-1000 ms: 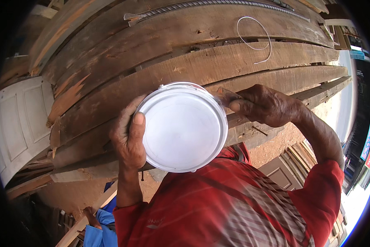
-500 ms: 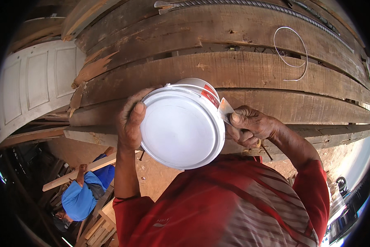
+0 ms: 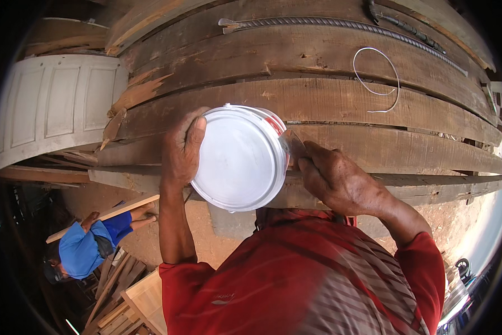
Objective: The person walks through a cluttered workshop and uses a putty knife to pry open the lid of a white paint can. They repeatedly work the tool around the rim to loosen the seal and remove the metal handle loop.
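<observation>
A white plastic bucket [image 3: 241, 159] with a round lid is held tilted, its lid turned up toward me. A red label shows on its side, beside a thin handle. My left hand [image 3: 182, 148] grips the rim on the left, thumb against the lid edge and the other fingers hidden behind. In my right hand [image 3: 340, 177] is a putty knife [image 3: 296, 146], its flat metal blade against or very close to the lid's right rim. The knife's handle is hidden in my closed fingers.
Under the bucket lies a bench of rough planks [image 3: 340, 100] with gaps. On it are a white wire loop [image 3: 396, 78], a ribbed steel bar [image 3: 340, 25] and a dark tool [image 3: 410, 30]. A panelled white door [image 3: 61, 103] lies left; a person in blue [image 3: 86, 248] handles a board nearby.
The bucket has shifted slightly left and up with my left hand. My right hand has turned over, back upward, and the blade now lies at the rim. The person in blue has moved left.
</observation>
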Tool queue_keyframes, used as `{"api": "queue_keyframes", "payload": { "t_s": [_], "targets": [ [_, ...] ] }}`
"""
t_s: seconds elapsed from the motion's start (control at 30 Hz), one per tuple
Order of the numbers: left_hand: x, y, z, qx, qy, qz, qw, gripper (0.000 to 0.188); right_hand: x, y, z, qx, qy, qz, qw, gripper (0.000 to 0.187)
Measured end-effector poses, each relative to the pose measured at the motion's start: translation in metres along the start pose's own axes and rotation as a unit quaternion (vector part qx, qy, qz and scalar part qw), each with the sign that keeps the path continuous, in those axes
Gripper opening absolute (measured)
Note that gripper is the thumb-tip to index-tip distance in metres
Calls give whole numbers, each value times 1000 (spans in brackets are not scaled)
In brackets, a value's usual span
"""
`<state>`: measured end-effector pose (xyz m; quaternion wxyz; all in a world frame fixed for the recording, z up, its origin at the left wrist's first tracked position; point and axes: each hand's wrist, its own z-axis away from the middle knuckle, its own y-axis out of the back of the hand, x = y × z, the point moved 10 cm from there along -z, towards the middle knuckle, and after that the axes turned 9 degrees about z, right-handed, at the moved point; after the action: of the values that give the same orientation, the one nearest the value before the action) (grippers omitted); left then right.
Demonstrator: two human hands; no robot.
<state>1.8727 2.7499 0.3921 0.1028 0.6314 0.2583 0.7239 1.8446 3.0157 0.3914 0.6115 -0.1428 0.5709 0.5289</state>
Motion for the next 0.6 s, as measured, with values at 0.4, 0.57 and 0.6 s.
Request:
{"api": "queue_keyframes", "payload": {
  "t_s": [0.4, 0.57, 0.6],
  "targets": [
    [28, -31, -28, -106, -58, 7, 993, 49, -27, -14, 29, 141, -119, 76, 980, 36],
    [27, -36, -41, -132, -86, 8, 987, 56, -36, -2, 13, 155, -109, 152, 970, 26],
    [28, -37, -41, -141, -85, 19, 986, 57, -36, -1, 11, 147, -120, 161, 969, 24]
  ]
}}
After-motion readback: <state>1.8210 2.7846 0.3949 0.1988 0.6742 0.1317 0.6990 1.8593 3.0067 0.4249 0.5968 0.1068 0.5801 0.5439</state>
